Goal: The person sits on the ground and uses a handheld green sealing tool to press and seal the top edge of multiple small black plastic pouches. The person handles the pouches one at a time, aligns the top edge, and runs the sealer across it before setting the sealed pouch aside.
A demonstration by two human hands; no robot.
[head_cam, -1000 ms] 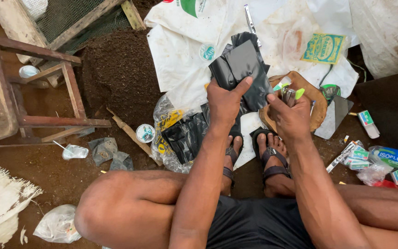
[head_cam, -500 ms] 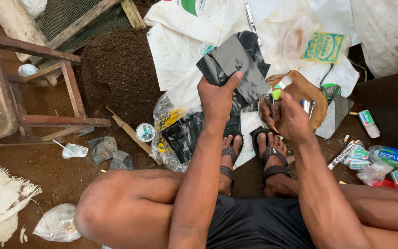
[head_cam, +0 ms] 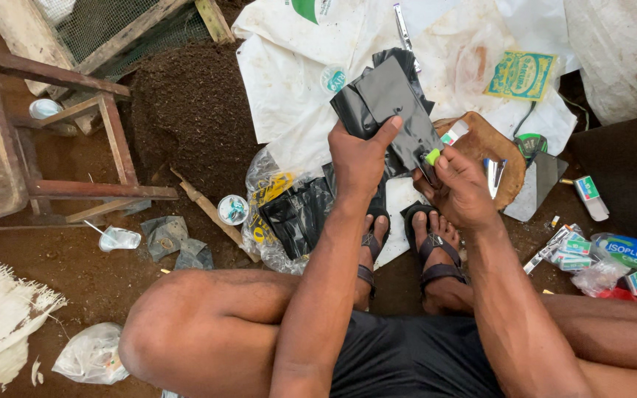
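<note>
My left hand (head_cam: 359, 155) grips a flat black plastic bag (head_cam: 391, 99) and holds it up over my feet. My right hand (head_cam: 458, 188) touches the bag's lower right corner and pinches a small tool with a green cap (head_cam: 433, 156) against it. Below the hands, a clear plastic packet (head_cam: 289, 210) full of more black bags lies on the ground beside my sandalled feet (head_cam: 429, 243).
A heap of dark soil (head_cam: 186, 110) lies to the left, with a wooden stool frame (head_cam: 75, 147) beyond it. White sacks (head_cam: 311, 66) cover the ground ahead. A round wooden board (head_cam: 492, 147), small boxes (head_cam: 576, 247) and a blue packet (head_cam: 632, 250) sit on the right.
My left hand has lifted the black bag off the pile and raised it. My right hand moved from the wooden board over to the bag's corner.
</note>
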